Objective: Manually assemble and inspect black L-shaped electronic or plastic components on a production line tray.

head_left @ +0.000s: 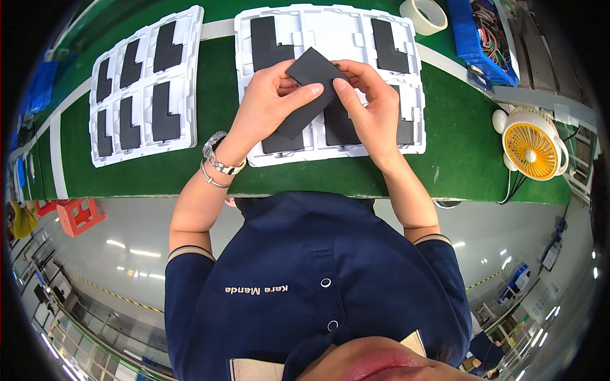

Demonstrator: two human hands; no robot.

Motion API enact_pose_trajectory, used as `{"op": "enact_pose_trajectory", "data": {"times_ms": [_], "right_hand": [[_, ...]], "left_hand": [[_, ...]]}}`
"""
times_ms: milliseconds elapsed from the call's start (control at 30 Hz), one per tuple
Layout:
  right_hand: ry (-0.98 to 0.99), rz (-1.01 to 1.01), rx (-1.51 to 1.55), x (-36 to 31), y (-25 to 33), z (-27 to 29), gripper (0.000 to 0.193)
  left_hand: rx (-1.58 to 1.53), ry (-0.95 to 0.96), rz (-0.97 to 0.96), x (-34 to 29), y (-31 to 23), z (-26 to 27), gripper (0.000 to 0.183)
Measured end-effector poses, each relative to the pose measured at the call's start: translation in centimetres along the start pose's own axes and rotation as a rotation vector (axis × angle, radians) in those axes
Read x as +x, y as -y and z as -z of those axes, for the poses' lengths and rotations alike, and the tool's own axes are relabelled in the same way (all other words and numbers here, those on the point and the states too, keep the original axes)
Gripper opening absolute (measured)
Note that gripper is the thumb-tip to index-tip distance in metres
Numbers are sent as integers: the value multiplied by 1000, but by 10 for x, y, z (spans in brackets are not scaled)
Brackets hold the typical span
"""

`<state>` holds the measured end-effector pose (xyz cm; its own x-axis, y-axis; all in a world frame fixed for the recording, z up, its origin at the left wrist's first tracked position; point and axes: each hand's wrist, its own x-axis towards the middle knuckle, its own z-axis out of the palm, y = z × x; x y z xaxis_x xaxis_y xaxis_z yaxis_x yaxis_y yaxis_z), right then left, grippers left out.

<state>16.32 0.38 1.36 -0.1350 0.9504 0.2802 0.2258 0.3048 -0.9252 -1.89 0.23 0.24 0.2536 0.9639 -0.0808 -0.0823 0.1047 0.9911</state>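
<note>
A flat black part (314,67), much like the L-shaped ones in the trays, is held diagonally between my two hands above the white tray (419,130) in front of me. My left hand (270,105) grips its left side, thumb pressed on the top face. On its right side, my right hand (373,105) pinches the edge between thumb and fingers. Beneath my hands, black L-shaped parts (390,47) lie in the tray's compartments. The upper middle compartment (330,32) shows bare white. My hands cover some of the lower compartments.
Left of it, a second white tray (190,82) holds several black L-shaped parts. A tape roll (424,15) and a blue bin (473,41) of wires are at the far right. A small yellow-and-white fan (532,151) stands by the right end of the green table (216,127).
</note>
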Motion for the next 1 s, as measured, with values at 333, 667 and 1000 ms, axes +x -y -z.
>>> {"op": "enact_pose_trajectory", "data": {"times_ms": [333,667,1000], "right_hand": [[-78,138,-250,-5,0,-2,20],[-52,325,-337,6,2,7,10],[171,-321,346,9,-4,19,19]], "left_hand": [[-25,-22,0,-2,2,-2,31],[-43,0,7,-1,2,-2,31],[-3,133,78,1,0,2,32]]}}
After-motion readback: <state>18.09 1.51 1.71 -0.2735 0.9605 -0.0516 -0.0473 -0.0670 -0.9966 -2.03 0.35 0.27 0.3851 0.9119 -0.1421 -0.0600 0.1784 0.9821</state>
